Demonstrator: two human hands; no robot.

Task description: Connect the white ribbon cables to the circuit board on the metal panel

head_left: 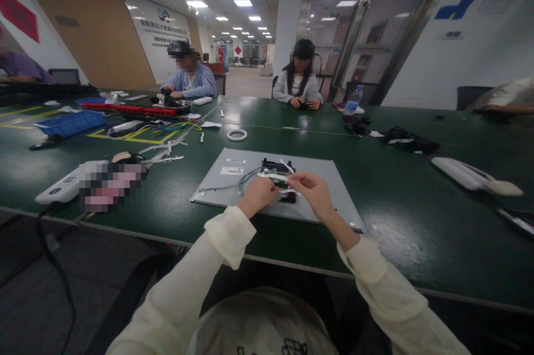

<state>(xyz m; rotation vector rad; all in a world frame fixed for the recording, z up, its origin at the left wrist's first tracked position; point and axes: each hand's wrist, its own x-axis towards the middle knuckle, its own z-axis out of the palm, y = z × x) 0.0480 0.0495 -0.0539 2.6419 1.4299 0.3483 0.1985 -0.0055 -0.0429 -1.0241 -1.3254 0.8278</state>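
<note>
Right grip (309,188) pinches a white strip (273,176) at its fingertips, above the panel (337,192); left grip (259,195) is curled, contents hidden. Keep the strip taut between both, clear of the cables (223,187) left of the left grip.

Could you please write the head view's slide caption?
Right hand pinching a white strip over a circuit board on a grey panel, left hand alongside.

From here, the panel (250,162) lies flat on the table (400,177), with the board (270,168) and cable (227,187) on top of it. The tape roll (237,134) lies just behind the panel, the tray (69,123) well left of it, the bottle (354,100) behind and right.
</note>
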